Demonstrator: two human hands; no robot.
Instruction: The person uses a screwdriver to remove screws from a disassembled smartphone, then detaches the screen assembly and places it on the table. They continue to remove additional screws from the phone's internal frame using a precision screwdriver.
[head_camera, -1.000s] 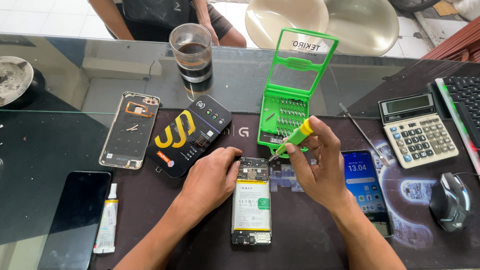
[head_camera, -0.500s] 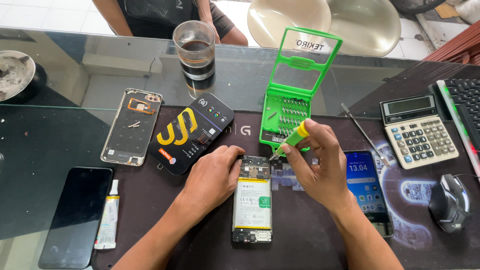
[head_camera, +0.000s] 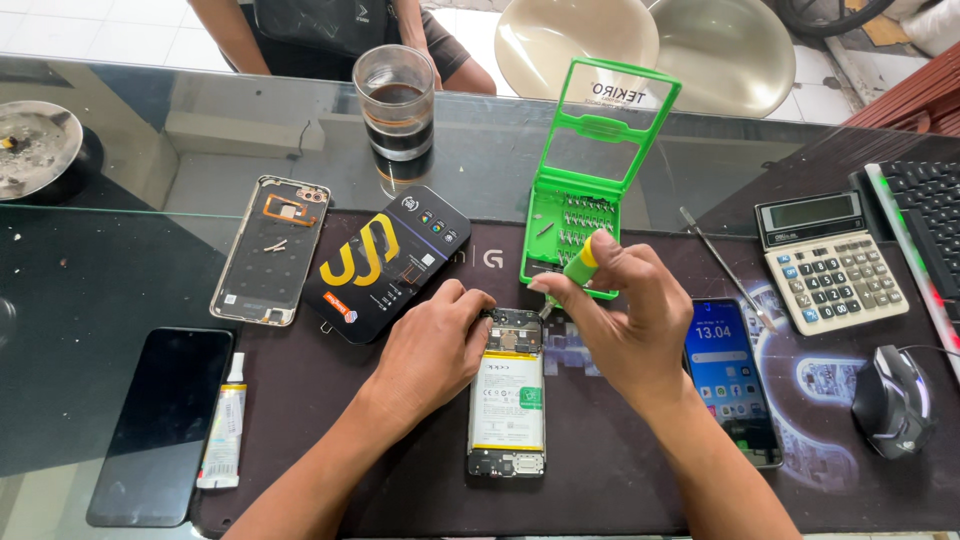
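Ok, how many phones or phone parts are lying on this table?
4: the opened phone under both hands, a lit phone right of it, a dark screen panel at far left, and a back cover beside the black box. None seem hidden.

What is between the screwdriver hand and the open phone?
Nothing visible. The right hand holds the yellow-green screwdriver tilted down, its tip at the top end of the opened phone. The left hand rests on the phone's upper left edge, beside the tip, not under it.
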